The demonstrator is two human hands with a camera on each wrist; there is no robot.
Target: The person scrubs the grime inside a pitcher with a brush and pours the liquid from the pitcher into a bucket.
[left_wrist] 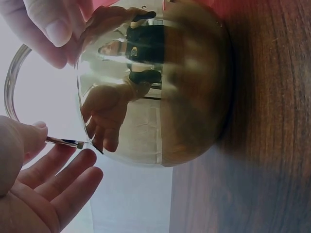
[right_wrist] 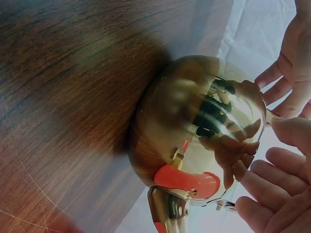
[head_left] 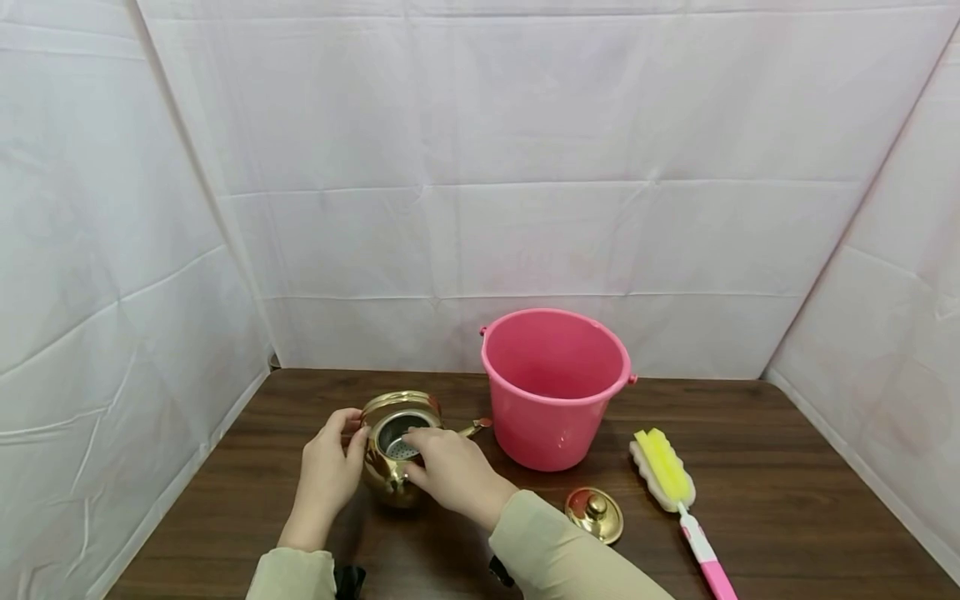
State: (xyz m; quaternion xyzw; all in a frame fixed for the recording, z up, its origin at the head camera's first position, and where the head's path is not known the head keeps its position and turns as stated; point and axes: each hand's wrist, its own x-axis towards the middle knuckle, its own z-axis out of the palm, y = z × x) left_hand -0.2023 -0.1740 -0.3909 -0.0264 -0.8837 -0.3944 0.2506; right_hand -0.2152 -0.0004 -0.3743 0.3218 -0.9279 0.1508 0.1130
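Observation:
A shiny gold teapot (head_left: pixel 390 483) stands on the table, its hoop handle (head_left: pixel 401 398) raised and its spout towards the bucket. Inside its uncovered mouth sits a perforated metal strainer (head_left: pixel 400 448). My left hand (head_left: pixel 330 462) is at the pot's left side; in the left wrist view its thumb and fingers pinch the foot of the handle (left_wrist: pixel 63 141). My right hand (head_left: pixel 457 475) reaches over the mouth from the right, pinching the strainer's rim between thumb and fingers. The gold lid (head_left: pixel 595 515) with its round knob lies right of the pot.
Behind and right of the teapot stands a pink bucket (head_left: pixel 551 433), close to the spout tip. A sponge brush (head_left: pixel 667 475) with yellow and white head and pink handle lies further right. White cloth walls (head_left: pixel 525 242) border the dark wooden table (head_left: pixel 765 467) at back and sides.

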